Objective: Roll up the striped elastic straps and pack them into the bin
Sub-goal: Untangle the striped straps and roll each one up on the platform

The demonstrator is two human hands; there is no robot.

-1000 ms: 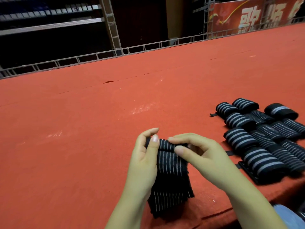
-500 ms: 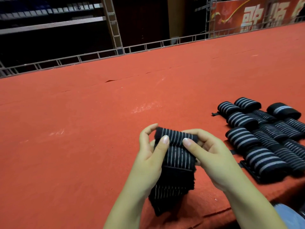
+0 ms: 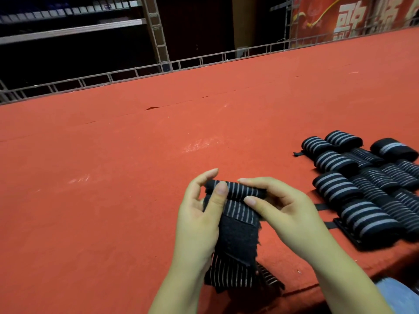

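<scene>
Head view shows both hands pinching 1 striped elastic strap (image 3: 235, 201) just above the red table (image 3: 113, 200). The left hand (image 3: 199, 220) has its thumb pressed on the front of a small roll at the strap's far end, with the forefinger curled behind it. The right hand (image 3: 285, 214) clamps the same roll from the other side, thumb in front and fingers over the top. Below the roll, the strap hangs flat between the palms, shows a plain black fuzzy patch, then runs striped again to a folded tail lying near the table's near edge.

The step in hand looks like rolling, begun but far from done, since most of the strap is unrolled. The next move likely calls for turning the roll toward the body while keeping it tight and square, so the edges stay aligned.

To the right, well apart from the hands, lies a cluster of finished rolls (image 3: 362, 177). No bin is in view.
</scene>
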